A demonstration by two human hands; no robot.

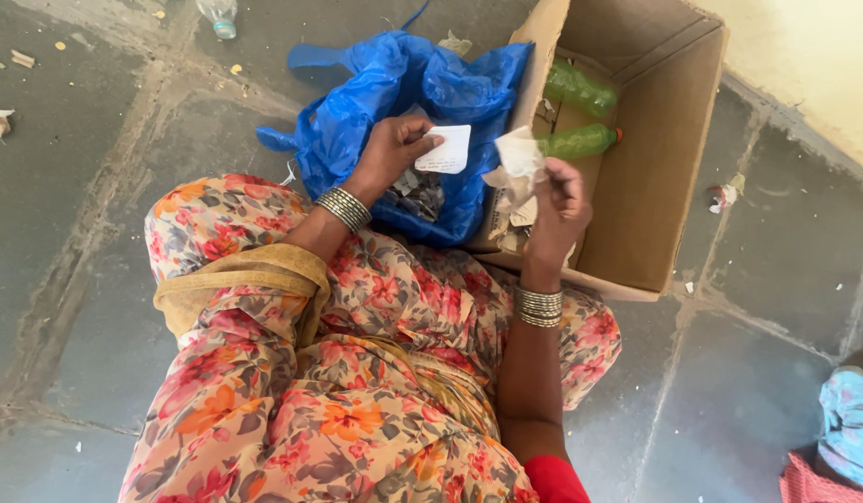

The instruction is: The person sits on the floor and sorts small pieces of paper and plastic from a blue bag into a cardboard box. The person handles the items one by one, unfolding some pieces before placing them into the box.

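The setting is a plain room or yard floor used for sorting waste, not a furnished workspace. The floor [96, 242] consists of large grey stone slabs with dusty joints, meeting a pale plastered wall [813, 65] at the upper right. Paper scraps [3, 116] and a clear plastic bottle [217, 17] lie loose on the slabs. An open cardboard box [650, 186] holds green plastic bottles [580, 142] and crumpled paper. Beside it, a blue plastic bag [385, 102] holds small mixed scraps. Work is done seated at floor level.
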